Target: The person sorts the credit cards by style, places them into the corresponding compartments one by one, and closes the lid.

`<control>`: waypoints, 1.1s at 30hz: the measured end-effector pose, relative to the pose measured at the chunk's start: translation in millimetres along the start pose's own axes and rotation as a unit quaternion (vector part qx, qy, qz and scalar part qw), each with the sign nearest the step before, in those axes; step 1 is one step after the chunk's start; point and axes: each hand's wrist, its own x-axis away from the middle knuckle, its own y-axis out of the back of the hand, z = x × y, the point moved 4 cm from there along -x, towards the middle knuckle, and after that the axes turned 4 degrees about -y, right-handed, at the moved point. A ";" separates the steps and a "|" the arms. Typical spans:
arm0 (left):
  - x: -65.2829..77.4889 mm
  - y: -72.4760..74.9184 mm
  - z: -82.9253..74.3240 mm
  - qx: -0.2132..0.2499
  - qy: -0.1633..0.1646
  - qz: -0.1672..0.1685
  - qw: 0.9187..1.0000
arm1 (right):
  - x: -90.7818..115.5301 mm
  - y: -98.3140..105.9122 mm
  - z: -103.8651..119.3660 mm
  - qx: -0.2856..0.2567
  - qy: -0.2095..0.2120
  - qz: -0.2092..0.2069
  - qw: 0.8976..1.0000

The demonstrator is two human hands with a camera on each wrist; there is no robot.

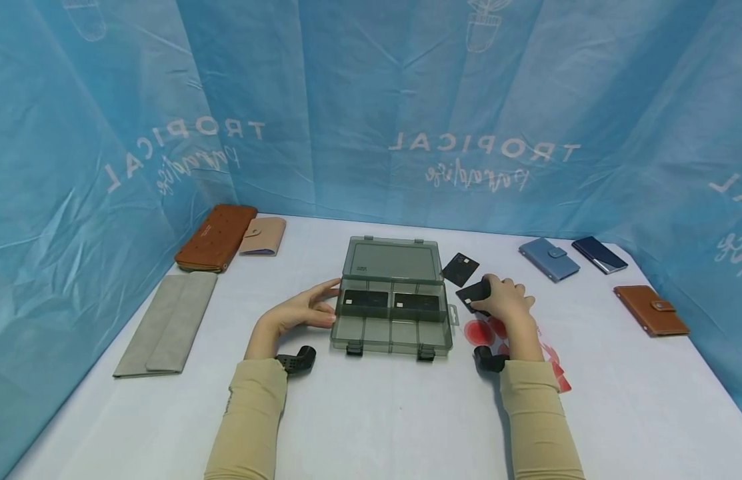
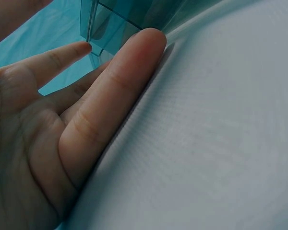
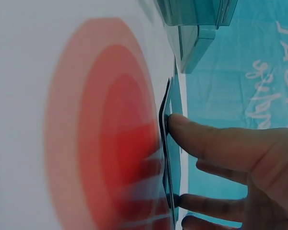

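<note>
A translucent grey-green plastic compartment box (image 1: 375, 330) lies with its lid (image 1: 397, 259) folded back. Two black cards sit in its back row, one on the left (image 1: 365, 300) and one on the right (image 1: 416, 303). My left hand (image 1: 299, 310) rests at the box's left side, fingers loosely spread; its thumb (image 2: 120, 84) reaches the wall low by the table. To the right of the box, my right hand (image 1: 507, 300) pinches a black card (image 1: 469, 297) between thumb and fingers, close over the table. Another black card (image 1: 461, 269) lies just behind it.
Red printed circles (image 1: 479, 331) show under the right wrist. On the left are a brown wallet (image 1: 217, 230), a beige card holder (image 1: 264, 236) and a grey folder (image 1: 167, 323). On the right lie a blue card holder (image 1: 547, 259), a dark one (image 1: 599, 255) and a brown one (image 1: 649, 310).
</note>
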 end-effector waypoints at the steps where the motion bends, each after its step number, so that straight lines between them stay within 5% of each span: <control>1: 0.4 -0.2 -0.4 0.000 -0.001 0.000 1.000 | -0.7 -0.2 0.0 -0.005 -0.001 -0.001 1.000; 13: 2.1 0.0 -1.4 0.009 -0.001 0.006 1.000 | -3.8 4.5 -4.9 -0.094 -0.029 -0.041 0.994; 23: 2.3 -0.7 -1.2 0.012 0.003 0.001 1.000 | 2.1 9.6 -4.9 -0.263 0.024 -0.036 0.964; 33: 0.4 -0.9 -1.0 0.014 0.006 0.001 1.000 | 14.5 31.0 8.5 -0.308 0.012 -0.067 0.949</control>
